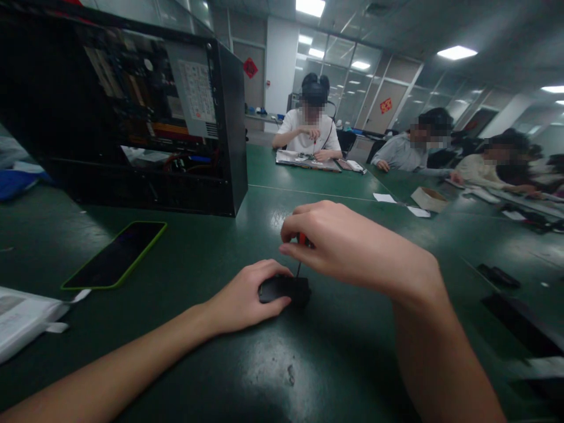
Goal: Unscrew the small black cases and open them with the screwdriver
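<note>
My left hand point(253, 296) lies low over the green table, its fingers and thumb wrapped round a small black mouse-shaped device point(279, 289). My right hand point(312, 235) is bent at the wrist above the device, closed on a screwdriver point(302, 238) with a red and black handle. The thin dark shaft points down to the device's far right end. Whether the tip sits in a screw cannot be made out. Part of the device is hidden under the left fingers, and most of the handle is inside the right hand.
An open black computer case point(238, 135) stands at the back left. A phone with a green edge point(117, 255) and a white packet point(26, 320) lie left. Across the table point(273, 202), a person point(304, 132) works over a tray; other people sit right. Dark flat parts point(524, 320) lie right.
</note>
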`<state>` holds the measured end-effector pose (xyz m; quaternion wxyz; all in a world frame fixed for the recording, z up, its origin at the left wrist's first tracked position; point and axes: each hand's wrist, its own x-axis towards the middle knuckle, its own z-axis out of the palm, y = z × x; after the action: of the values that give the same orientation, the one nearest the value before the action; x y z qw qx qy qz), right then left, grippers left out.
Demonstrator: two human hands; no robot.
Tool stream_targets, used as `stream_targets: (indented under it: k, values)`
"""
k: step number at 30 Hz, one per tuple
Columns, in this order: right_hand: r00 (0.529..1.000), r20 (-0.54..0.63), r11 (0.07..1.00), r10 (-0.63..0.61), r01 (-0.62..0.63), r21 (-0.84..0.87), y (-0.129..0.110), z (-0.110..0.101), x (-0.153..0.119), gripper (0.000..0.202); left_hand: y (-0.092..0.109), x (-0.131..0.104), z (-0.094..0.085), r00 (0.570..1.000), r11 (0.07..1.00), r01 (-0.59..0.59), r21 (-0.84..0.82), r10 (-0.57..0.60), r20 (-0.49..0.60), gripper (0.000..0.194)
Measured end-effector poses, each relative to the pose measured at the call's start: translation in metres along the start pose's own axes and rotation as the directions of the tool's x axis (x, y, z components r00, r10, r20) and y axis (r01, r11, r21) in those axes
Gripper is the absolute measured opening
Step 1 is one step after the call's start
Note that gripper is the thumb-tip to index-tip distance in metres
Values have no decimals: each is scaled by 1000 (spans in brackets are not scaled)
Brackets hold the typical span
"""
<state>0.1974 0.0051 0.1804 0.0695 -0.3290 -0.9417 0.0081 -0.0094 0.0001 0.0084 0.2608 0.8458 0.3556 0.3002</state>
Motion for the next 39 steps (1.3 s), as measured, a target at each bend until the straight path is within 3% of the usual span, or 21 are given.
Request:
stream_targets:
  k: [8, 14, 20, 28, 34, 36, 39]
  values:
    - [998, 48, 998, -42, 39, 57, -1, -4, -3, 24, -2, 0, 0, 1000, 1000, -12, 12, 12, 5, 36]
    - [1000, 10, 1000, 28, -28, -1, -4, -2, 1, 22, -2, 0, 1, 1000, 1000, -18, 18, 18, -17, 33]
    - [999, 26, 998, -42, 41, 42, 0, -3, -2, 28, -1, 1, 1, 1000, 1000, -19, 22, 20, -13, 35]
    - [997, -25, 997, 67, -68, -44, 4, -1, 0, 21, 2, 1, 2, 999, 996, 25, 86, -22, -33, 32]
    - [998, 29, 998, -48, 47, 49, 6, -2, -4, 35, 2, 0, 2, 999, 997, 22, 77, -19, -35, 36]
    - [997, 42, 997, -65, 63, 48, 2, -3, -4, 30, 1, 0, 2, 999, 997, 13, 74, -10, -41, 38]
    - [999, -2, 995, 49, -49, -82, -5, 0, -1, 21, 2, -1, 2, 999, 994, 16, 103, -11, -48, 40]
